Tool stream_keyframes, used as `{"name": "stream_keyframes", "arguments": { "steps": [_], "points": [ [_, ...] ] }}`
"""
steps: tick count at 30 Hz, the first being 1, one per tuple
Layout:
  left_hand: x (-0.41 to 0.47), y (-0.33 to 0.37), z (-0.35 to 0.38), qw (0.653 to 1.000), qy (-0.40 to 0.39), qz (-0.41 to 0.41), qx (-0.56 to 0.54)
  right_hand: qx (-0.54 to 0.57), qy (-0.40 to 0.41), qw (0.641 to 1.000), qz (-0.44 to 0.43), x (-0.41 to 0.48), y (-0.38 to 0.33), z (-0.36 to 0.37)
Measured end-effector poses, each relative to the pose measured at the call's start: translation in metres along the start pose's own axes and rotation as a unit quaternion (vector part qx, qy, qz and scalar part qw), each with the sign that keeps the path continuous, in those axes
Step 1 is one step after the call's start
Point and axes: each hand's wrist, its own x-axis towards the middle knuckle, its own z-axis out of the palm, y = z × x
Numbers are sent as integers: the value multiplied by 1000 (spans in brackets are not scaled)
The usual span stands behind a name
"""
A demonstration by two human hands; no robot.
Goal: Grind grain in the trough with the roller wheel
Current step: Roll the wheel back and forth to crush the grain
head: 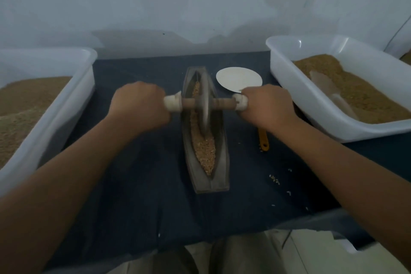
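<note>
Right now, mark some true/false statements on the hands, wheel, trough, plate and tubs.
1. The left hand and right hand each grip a handle of the roller wheel. True.
2. The wheel stands in the trough. True.
3. The trough is empty. False: grain lies along it.
4. The white plate is heaped with grain. False: it looks bare.
5. Only one tub is filled. False: the left tub and the right tub both hold brown grain or meal.

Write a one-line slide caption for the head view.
Left hand and right hand hold the roller wheel in the trough of grain.
</note>
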Motion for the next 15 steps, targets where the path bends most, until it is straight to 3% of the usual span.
{"name": "stream_keyframes", "arguments": {
  "steps": [4, 7, 8, 11, 13, 15],
  "points": [
    [38, 4, -12, 998, -39, -42, -24, -7, 33, 999, 16, 41, -5, 5],
    [10, 1, -9, 998, -43, -31, -38, -2, -6, 1000, -12, 29, 1, -3],
    [-8, -1, -5, 998, -37, -20, -41, -6, -12, 999, -33, 15, 2, -8],
    [-65, -3, 3, 999, 24, 18, -32, 2, 69, 992, -102, -30, 1, -20],
    [-75, -4, 9, 998, 50, 12, -45, 11, 95, 989, -111, -39, 3, -19],
    [-57, -5, 13, 998, 29, -5, -64, -10, 76, 993, -95, -22, 4, -12]
  ]
}}
